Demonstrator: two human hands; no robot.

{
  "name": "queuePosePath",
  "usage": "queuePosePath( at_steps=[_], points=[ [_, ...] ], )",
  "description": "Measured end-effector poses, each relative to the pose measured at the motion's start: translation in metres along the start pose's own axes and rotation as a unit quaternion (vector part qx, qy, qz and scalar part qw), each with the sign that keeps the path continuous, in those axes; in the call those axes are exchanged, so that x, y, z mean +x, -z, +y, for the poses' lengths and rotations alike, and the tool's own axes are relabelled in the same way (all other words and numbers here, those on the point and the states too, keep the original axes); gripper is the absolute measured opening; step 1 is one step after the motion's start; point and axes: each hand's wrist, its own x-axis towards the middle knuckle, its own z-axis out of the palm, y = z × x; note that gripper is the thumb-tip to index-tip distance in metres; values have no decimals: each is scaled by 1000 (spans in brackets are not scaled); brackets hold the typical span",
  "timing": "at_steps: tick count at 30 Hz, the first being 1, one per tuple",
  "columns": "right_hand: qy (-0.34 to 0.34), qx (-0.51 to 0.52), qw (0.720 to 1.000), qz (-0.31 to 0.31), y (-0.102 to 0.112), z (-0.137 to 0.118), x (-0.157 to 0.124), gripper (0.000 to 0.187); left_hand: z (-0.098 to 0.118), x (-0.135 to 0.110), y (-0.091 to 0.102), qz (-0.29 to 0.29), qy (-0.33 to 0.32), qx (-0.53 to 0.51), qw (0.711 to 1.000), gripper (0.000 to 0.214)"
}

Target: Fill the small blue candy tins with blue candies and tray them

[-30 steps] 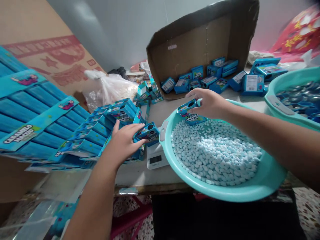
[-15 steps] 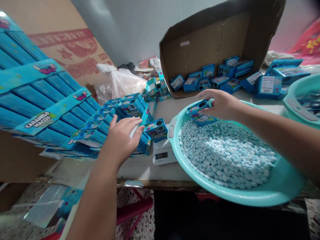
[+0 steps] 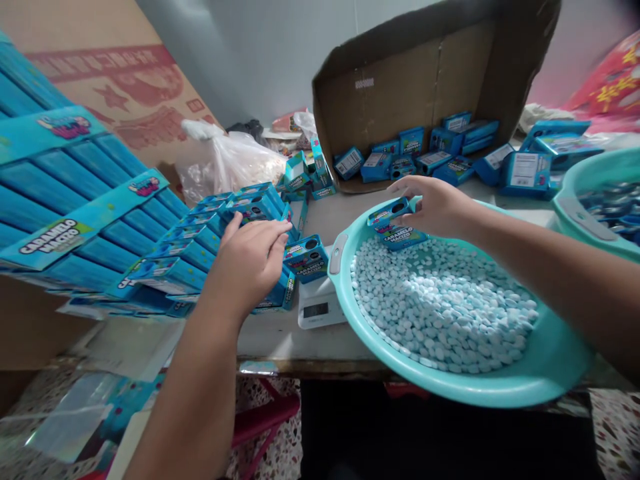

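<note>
My right hand (image 3: pixel 434 203) pinches a small blue candy box (image 3: pixel 400 235) labelled "Caramelo Macizo". It holds the box tilted over the pale blue candies (image 3: pixel 450 300) in a turquoise basin (image 3: pixel 345 310). My left hand (image 3: pixel 255 257) lies across a display tray of blue candy boxes (image 3: pixel 255 200), fingers stretched out and thumb close beside them. Part of the tray is hidden beneath this hand. Between the hands, another candy box (image 3: pixel 307 259) stands upright on a white digital scale (image 3: pixel 315 311).
Stacked display trays (image 3: pixel 85 207) rise at the left. An open cardboard carton (image 3: pixel 390 100) holding several blue boxes lies on its side at the back. A second turquoise basin (image 3: pixel 583 207) stands at the right. Behind my left hand sits a plastic bag (image 3: pixel 240 160).
My left thumb has drawn in toward the fingers, and the white patch between them is out of sight. My right hand keeps its hold on the candy box. The view has shifted slightly.
</note>
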Motion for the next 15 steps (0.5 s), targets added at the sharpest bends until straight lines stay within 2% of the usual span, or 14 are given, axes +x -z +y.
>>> queuePosePath(
  at_steps=[3,5,7,9,11,12,15],
  points=[
    [1,3,1000,4,-2,4,1,59,16,0,-3,11,-25,-26,999,29],
    [13,6,1000,11,-3,7,2,59,37,-1,-7,-17,-65,-81,994,27],
    [25,8,1000,13,-4,9,3,58,65,-2,-13,-93,-113,-121,982,26],
    [26,4,1000,9,-5,8,3,59,94,1,-17,-222,-146,-102,958,24],
    [26,2,1000,5,-4,7,3,59,118,7,-21,-350,-144,-49,924,21],
    [28,2,1000,5,-4,7,3,58,127,11,-23,-392,-133,-27,910,20],
    [30,5,1000,2,-4,6,3,58,144,21,-30,-443,-93,-15,892,12]
  ],
)
